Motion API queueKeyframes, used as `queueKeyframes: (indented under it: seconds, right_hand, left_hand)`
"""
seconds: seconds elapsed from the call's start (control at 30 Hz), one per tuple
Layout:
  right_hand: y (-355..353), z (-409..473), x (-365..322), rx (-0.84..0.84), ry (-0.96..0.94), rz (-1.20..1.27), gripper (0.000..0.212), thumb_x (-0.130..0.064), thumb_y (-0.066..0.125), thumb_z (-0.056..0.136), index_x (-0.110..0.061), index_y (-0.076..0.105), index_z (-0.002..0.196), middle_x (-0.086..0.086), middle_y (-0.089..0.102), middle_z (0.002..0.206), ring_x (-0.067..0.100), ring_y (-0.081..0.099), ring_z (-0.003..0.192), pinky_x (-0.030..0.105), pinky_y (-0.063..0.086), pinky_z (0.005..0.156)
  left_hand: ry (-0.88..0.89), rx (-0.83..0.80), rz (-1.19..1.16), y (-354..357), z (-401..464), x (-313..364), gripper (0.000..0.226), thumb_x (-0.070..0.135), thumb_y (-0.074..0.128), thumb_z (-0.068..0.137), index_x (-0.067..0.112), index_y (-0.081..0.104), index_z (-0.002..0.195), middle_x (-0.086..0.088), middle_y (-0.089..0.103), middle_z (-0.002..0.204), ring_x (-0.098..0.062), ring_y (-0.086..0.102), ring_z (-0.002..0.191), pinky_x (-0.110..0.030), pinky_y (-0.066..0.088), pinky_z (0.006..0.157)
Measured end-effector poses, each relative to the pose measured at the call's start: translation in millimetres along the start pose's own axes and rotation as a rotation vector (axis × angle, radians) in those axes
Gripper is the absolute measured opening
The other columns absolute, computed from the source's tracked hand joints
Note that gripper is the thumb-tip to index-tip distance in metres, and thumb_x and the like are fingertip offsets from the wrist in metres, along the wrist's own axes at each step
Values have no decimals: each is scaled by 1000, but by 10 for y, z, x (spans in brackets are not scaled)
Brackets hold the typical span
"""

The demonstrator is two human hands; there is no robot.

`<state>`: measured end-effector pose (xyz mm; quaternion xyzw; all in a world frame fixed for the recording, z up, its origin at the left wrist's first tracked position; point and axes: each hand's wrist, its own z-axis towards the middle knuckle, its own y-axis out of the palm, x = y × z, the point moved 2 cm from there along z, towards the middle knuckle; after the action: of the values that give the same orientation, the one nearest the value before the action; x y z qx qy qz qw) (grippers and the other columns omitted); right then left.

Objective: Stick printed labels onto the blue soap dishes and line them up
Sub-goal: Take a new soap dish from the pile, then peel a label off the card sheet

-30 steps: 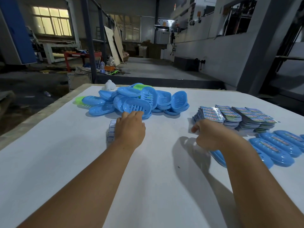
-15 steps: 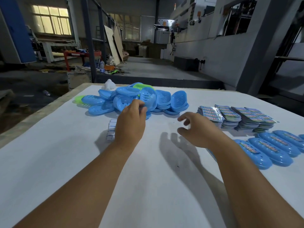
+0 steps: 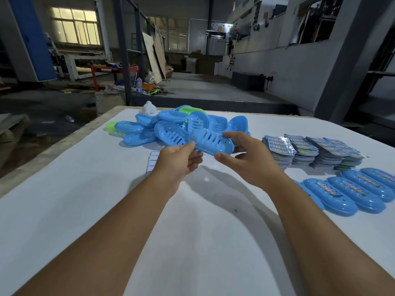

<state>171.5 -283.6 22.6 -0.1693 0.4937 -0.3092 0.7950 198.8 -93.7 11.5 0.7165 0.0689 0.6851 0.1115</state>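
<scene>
Above the white table (image 3: 64, 210), both hands' fingers (image 3: 222, 155) pinch a slotted oval blue plastic soap dish (image 3: 210, 142).

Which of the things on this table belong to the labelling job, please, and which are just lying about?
Job:
- slotted blue dish, held by left hand and right hand
- pile of unlabelled dishes
- stacks of printed labels
- row of labelled dishes

Lying about:
- white object behind the pile
- small white stack; purpose unclear

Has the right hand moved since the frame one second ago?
Yes. The right hand has moved left, away from the label stacks, toward the dish pile, and now grips a blue dish.
</scene>
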Motion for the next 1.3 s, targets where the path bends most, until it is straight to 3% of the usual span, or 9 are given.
queueKeyframes:
  seconds: [0.1,0.2,0.3,0.5,0.7,0.83,1.0,1.2,1.3]
  right_hand:
    - [-23,-22,62,-159,56,-101,66,-70,71,64,-44,60,124,-13,67,116,3,65,102,38,55,93]
    - [-3,-47,108,-327,108,-177,67,-69,71,62,-45,59,124,-13,69,112,3,65,105,38,53,97]
    - [42,-74,147,-414,160,-211,72,-67,69,57,-43,58,124,-14,71,110,5,68,97,36,56,92]
    - [33,-73,90,-390,208,-312,66,-62,69,63,-39,64,125,-20,66,114,-1,63,105,26,52,92]
    - [-357,18,156,345,315,-488,21,-24,61,89,-18,73,105,6,71,111,33,61,103,36,46,79]
    - [-457,-7,292,341,464,-634,27,-23,58,91,-8,69,110,18,62,117,41,50,113,42,44,80]
    - [-537,23,418,349,530,-547,26,-5,50,92,-7,52,67,12,51,64,32,48,66,28,26,49]
    - [-601,-11,401,454,455,-510,33,-5,61,85,-3,52,53,14,40,51,29,32,51,32,29,50]
    - [-605,-9,333,453,405,-484,29,-19,69,89,-2,71,65,17,58,60,32,49,60,34,38,57]
  left_hand:
    - [274,117,673,-158,48,-28,40,42,68,91,20,62,124,7,66,113,-15,63,104,-36,52,94]
    - [555,-93,1004,-191,-17,-49,51,48,69,87,39,51,133,19,49,129,-2,45,117,-25,38,96]
    - [557,-273,1196,-178,0,-120,48,51,68,82,43,53,127,22,53,124,-2,49,113,-26,42,92]
    - [549,-304,1258,-152,35,-119,43,55,68,75,42,60,115,20,55,107,-3,51,103,-25,42,83]
    - [502,-287,1298,-137,28,-123,46,61,67,74,43,56,115,21,51,108,-2,46,105,-26,40,82]
    - [486,-286,1313,-130,13,-117,47,61,65,75,43,54,117,19,53,113,-5,46,108,-32,46,90]
    - [490,-272,1327,-118,0,-109,48,61,66,75,43,54,119,18,54,117,-7,47,110,-35,48,94]
    - [600,-204,1216,-92,-29,-113,39,58,66,81,43,57,116,19,52,120,-4,45,113,-31,41,95]
    - [636,-134,1109,-59,-40,-123,27,53,66,87,38,64,109,21,56,111,-1,47,106,-23,38,86]
